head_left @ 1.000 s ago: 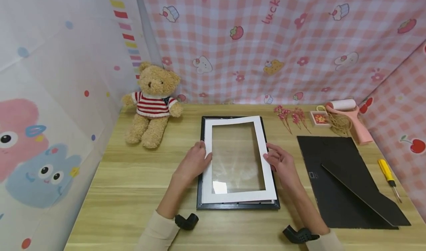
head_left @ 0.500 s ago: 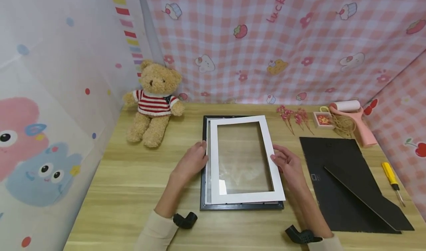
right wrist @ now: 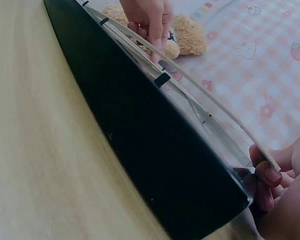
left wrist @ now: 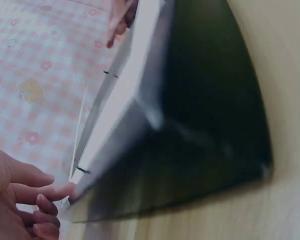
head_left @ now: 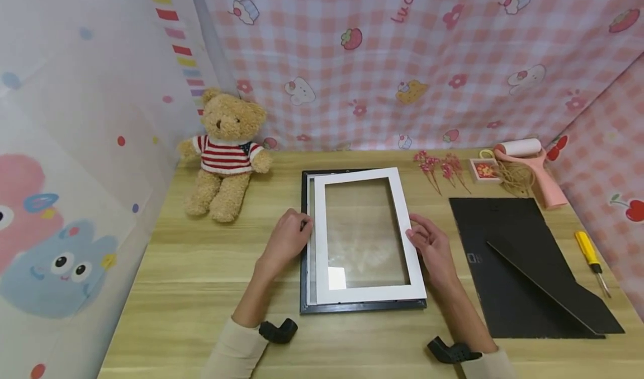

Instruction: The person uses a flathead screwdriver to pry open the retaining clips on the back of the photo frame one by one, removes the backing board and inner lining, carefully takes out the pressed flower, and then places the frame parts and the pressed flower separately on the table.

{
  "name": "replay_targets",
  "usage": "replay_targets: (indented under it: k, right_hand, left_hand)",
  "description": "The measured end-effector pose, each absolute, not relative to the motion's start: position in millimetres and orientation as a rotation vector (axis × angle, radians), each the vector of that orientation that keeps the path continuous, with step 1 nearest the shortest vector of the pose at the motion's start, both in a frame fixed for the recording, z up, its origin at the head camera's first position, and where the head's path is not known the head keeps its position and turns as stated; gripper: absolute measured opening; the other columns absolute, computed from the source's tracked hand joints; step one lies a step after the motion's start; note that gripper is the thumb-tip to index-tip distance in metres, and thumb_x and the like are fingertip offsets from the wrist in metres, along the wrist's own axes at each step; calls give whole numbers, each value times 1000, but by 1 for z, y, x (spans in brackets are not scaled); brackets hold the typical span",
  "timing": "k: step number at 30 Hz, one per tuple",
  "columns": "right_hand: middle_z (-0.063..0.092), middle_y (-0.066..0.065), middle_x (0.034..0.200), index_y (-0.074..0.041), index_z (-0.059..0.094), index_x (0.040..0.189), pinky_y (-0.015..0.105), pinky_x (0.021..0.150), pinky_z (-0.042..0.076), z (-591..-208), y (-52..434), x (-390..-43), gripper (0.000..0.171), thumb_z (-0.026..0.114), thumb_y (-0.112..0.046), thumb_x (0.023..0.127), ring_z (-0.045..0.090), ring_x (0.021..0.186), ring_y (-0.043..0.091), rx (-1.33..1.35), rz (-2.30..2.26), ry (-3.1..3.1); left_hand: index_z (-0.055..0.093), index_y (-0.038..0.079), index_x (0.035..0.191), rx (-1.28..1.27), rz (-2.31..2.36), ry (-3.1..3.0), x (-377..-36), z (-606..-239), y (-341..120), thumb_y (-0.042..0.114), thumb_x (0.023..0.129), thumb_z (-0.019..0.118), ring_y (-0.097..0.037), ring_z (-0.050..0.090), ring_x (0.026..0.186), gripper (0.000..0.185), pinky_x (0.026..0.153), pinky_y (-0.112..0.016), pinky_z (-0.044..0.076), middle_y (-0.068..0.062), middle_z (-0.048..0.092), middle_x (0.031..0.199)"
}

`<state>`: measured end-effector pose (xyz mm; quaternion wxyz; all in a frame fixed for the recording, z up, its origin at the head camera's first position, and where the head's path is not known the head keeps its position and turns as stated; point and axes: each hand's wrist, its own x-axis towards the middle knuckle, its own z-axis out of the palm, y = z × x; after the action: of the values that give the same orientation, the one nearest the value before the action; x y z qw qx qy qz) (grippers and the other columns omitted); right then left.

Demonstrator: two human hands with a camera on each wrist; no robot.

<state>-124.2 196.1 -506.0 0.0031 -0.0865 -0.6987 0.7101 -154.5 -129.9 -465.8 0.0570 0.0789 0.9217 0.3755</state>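
Note:
A black picture frame (head_left: 305, 267) lies on the wooden table. Over it sits a white mat board (head_left: 369, 295) with a large rectangular window, slightly askew and shifted to the right. Glare on a clear pane (head_left: 337, 278) shows through the window. My right hand (head_left: 435, 250) pinches the mat's right edge between thumb and fingers; in the right wrist view, that edge (right wrist: 215, 100) is raised above the frame. My left hand (head_left: 284, 236) is at the frame's left side, with an extended finger (left wrist: 60, 191) touching the inner rim in the left wrist view.
Right of the frame lies a black backing board (head_left: 495, 289) with its stand (head_left: 558, 289) folded out. Beyond are a yellow screwdriver (head_left: 587, 250), pink lint roller (head_left: 545, 183), twine (head_left: 515, 179), small box (head_left: 484, 170) and dried flowers (head_left: 427, 164). A teddy bear (head_left: 228, 155) sits back left.
The white mat has slid right relative to the black frame, with my right hand holding its edge. My left hand no longer overlaps the mat and stays by the frame's left side.

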Motion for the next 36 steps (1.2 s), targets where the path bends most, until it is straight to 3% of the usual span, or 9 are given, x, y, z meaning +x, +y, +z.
replay_targets:
  k: [4, 7, 9, 13, 15, 17, 19, 21, 36]
  right_hand:
    - [68, -14, 86, 14, 55, 149, 15, 75, 53, -507, 196, -124, 43, 60, 8, 107, 61, 83, 1, -232, 2196, -2197]
    - [66, -13, 86, 14, 56, 148, 15, 73, 52, -507, 196, -122, 42, 61, 8, 107, 59, 81, 1, -203, 2163, -2212]
    - [65, -13, 86, 14, 56, 147, 15, 72, 51, -508, 197, -121, 41, 61, 8, 107, 58, 80, 2, -192, 2143, -2226]
    - [65, -13, 86, 12, 57, 148, 15, 72, 51, -509, 197, -118, 41, 61, 6, 107, 57, 81, 2, -192, 2130, -2235]
    - [66, -12, 87, 11, 57, 149, 14, 73, 51, -510, 196, -118, 42, 61, 6, 107, 58, 82, 2, -195, 2143, -2222]
    - [66, -12, 87, 12, 57, 148, 14, 74, 51, -510, 195, -118, 42, 61, 6, 107, 59, 82, 2, -190, 2151, -2209]
    - [66, -12, 88, 11, 57, 148, 14, 74, 51, -510, 193, -119, 41, 61, 7, 107, 59, 82, 1, -180, 2147, -2210]
    - [66, -12, 88, 12, 57, 147, 14, 73, 51, -509, 192, -120, 41, 61, 7, 107, 59, 81, 1, -163, 2144, -2220]
    - [64, -12, 87, 12, 56, 147, 15, 73, 49, -507, 191, -121, 40, 60, 6, 108, 59, 81, 2, -198, 2165, -2231]
  left_hand:
    - [74, -13, 128, 208, 1266, 2652, -152, -471, -132, 8, 110, 56, -25, 60, 95, 33, 85, -39, 53, -21, 69, 106]
    - [61, -16, 145, 179, 1396, 2444, -146, -469, -133, 12, 113, 53, -35, 64, 123, 43, 108, -44, 55, -32, 66, 134]
    - [52, -15, 154, 113, 1455, 2313, -139, -461, -132, 14, 114, 52, -44, 49, 150, 50, 127, -56, 40, -36, 51, 158]
    - [46, -10, 161, -17, 1594, 2094, -136, -463, -138, 19, 115, 51, -40, 35, 162, 55, 134, -54, 29, -28, 40, 171]
    - [48, -9, 160, -76, 1662, 1999, -137, -465, -142, 18, 114, 53, -32, 48, 151, 54, 126, -45, 41, -26, 50, 165]
    - [51, -9, 158, -128, 1729, 1915, -138, -465, -145, 16, 112, 55, -22, 58, 121, 53, 106, -32, 49, -21, 67, 133]
    - [52, -11, 156, -159, 1785, 1851, -140, -466, -147, 13, 110, 56, -14, 49, 94, 51, 86, -24, 44, -7, 61, 99]
    - [53, -12, 155, -181, 1828, 1809, -140, -466, -150, 10, 110, 56, -13, 39, 79, 50, 74, -22, 38, 2, 42, 84]
    - [50, -13, 155, -222, 1965, 1608, -143, -470, -160, 3, 109, 49, -7, 41, 75, 49, 68, -19, 39, 4, 46, 87]
